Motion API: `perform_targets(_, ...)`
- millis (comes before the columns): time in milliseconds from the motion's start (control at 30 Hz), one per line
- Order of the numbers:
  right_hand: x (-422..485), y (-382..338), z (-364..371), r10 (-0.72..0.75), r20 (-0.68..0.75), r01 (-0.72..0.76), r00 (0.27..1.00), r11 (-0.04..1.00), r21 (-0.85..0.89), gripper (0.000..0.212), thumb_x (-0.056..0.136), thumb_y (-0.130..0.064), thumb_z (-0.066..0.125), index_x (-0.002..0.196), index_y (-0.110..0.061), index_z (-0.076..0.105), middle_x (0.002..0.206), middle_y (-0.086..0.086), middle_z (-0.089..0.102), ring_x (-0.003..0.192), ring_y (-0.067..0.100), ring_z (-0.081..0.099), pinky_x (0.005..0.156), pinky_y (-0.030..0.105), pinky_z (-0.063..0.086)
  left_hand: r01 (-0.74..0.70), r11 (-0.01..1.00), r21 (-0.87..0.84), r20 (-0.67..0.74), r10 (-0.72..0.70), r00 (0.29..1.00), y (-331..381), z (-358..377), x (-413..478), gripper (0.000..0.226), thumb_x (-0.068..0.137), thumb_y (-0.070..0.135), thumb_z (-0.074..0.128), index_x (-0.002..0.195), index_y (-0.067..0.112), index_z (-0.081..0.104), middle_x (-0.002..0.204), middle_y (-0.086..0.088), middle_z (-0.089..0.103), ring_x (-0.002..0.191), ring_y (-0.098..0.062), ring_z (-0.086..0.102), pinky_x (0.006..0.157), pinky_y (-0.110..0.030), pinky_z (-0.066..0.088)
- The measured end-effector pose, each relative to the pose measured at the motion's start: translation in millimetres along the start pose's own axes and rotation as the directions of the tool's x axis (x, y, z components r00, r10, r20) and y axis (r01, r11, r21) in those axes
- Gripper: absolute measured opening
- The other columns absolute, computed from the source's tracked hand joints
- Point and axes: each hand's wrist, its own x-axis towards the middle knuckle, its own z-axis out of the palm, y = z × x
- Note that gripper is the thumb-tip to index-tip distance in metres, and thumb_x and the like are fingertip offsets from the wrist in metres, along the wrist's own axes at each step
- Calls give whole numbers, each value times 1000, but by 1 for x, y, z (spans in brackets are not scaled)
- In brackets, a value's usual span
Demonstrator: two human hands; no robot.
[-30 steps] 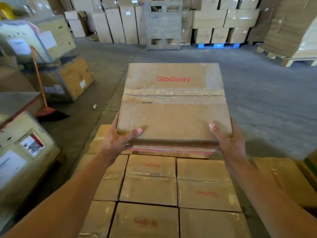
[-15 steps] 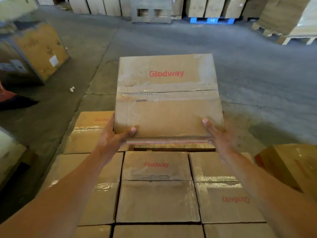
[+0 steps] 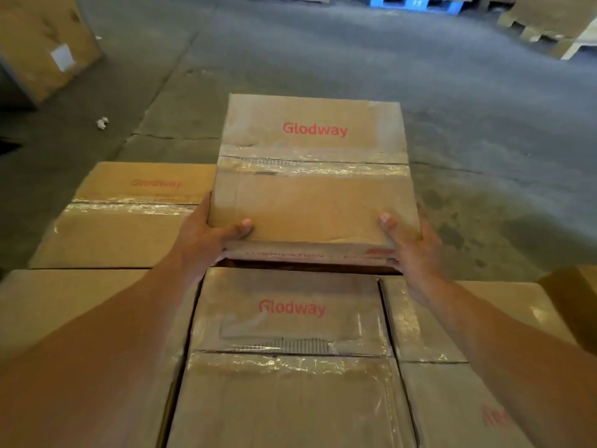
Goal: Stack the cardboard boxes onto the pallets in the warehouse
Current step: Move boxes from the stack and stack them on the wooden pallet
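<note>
I hold a taped brown cardboard box (image 3: 315, 179) printed "Glodway" at its near corners. My left hand (image 3: 206, 234) grips the near left corner with the thumb on top. My right hand (image 3: 413, 244) grips the near right corner the same way. The box sits low at the far middle of a layer of like boxes, beside the far-left box (image 3: 129, 218) and just beyond the middle box (image 3: 290, 318). A dark gap shows under its near edge. The pallet underneath is hidden by the stacked boxes.
Grey concrete floor (image 3: 355, 53) stretches beyond the stack. A large brown carton (image 3: 42, 43) stands at the far left, a scrap of paper (image 3: 102, 122) lies on the floor, and a blue pallet (image 3: 416, 3) and a loaded wooden pallet (image 3: 549, 24) sit at the back.
The held box has come down toward the far middle slot of the layer, and my view has tilted downward. Both hands keep the same grip.
</note>
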Motion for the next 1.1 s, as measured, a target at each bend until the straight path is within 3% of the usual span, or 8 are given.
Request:
perform_targets(233,33,50,12,-32,24,35,999,989,-143,69,69,-73,75,129,-43,59,118,-15,69,110,15,66,95,52,55,51,988,148,-63,-42,997,-44,-2,24,53,84,20,79,129,35,56,108,15,66,94,-1,66,79,-29,53)
perform_targets(300,41,57,15,-59,40,67,997,974,-217,71,72,-72,72,132,-38,59,120,-12,69,111,16,65,96,48,55,21,941,336,-104,15,994,-51,-10,31,57,75,46,84,126,35,60,105,13,70,95,-1,68,85,-26,55)
perform_targets(433,49,69,16,-23,73,57,997,865,-498,76,82,-75,60,140,-26,53,129,-2,64,118,25,60,97,41,48,191,701,687,-217,-53,975,-62,-14,45,100,41,93,64,127,41,59,127,-2,63,125,-35,51,106,-52,40)
perform_targets(567,47,90,17,179,61,-62,982,611,-790,101,74,-91,45,143,-17,44,138,10,59,126,38,54,113,56,32,294,467,834,-259,-139,956,-69,7,39,88,72,71,72,142,29,41,147,-20,31,136,-44,28,109,-56,31)
perform_targets(767,51,85,21,229,11,-104,973,482,-870,100,75,-92,42,141,-17,46,141,11,57,132,39,49,118,60,20,325,504,800,-326,-90,941,-80,13,35,94,72,63,78,149,41,29,148,-18,24,134,-44,29,109,-57,30)
perform_targets(867,37,70,31,193,-21,-92,981,364,-927,96,85,-83,42,154,-17,28,156,14,40,146,39,31,120,60,10,323,435,840,-366,17,930,-68,25,26,97,73,56,81,150,41,25,143,-19,30,129,-44,33,103,-58,33)
perform_targets(967,12,55,24,85,33,4,996,320,-947,83,94,-70,43,156,-19,24,159,11,33,147,38,27,117,60,19,179,399,899,-270,186,945,-56,34,1,79,86,44,74,152,32,33,134,-17,38,122,-40,38,98,-52,40)
perform_targets(1100,-49,21,-28,86,-4,-37,996,384,-923,64,100,-61,38,149,-20,34,152,9,40,135,38,40,103,52,42,39,495,868,-140,168,976,-19,48,-54,63,94,44,63,149,19,46,142,-15,47,131,-35,43,104,-47,41)
